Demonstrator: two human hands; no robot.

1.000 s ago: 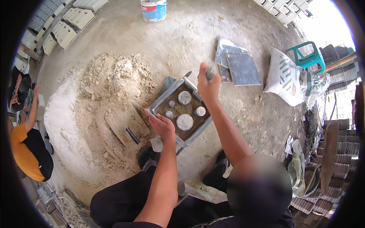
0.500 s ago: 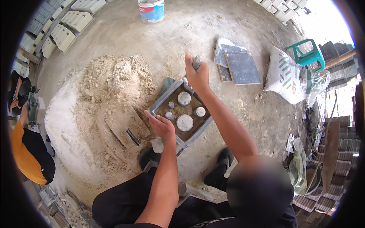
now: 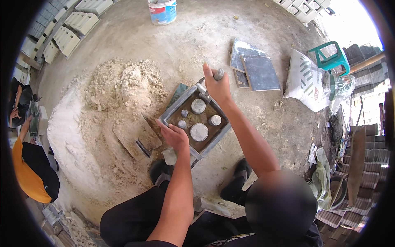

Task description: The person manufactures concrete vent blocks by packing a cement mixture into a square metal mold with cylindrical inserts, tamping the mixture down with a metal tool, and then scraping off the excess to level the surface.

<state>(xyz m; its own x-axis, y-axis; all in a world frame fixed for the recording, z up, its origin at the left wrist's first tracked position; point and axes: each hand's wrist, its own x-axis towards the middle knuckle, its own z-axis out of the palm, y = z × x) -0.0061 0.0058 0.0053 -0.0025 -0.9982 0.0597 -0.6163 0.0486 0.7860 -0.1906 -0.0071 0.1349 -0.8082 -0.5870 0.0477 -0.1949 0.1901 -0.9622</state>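
Metal mould (image 3: 177,108) — four round plugs (image 3: 199,131)

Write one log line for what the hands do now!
left hand: on metal mould edge | right hand: grips mould handle | sand pile beside

Head-worn fisheye looks steeply down, close over the ground (image 3: 263,136).

Grey metal mould (image 3: 177,108) with brown floor, pale grey discs (image 3: 199,131); tan sand heap (image 3: 123,88); green stool (image 3: 331,57) far right; white-blue bucket (image 3: 163,11); white green-striped sack (image 3: 306,80).
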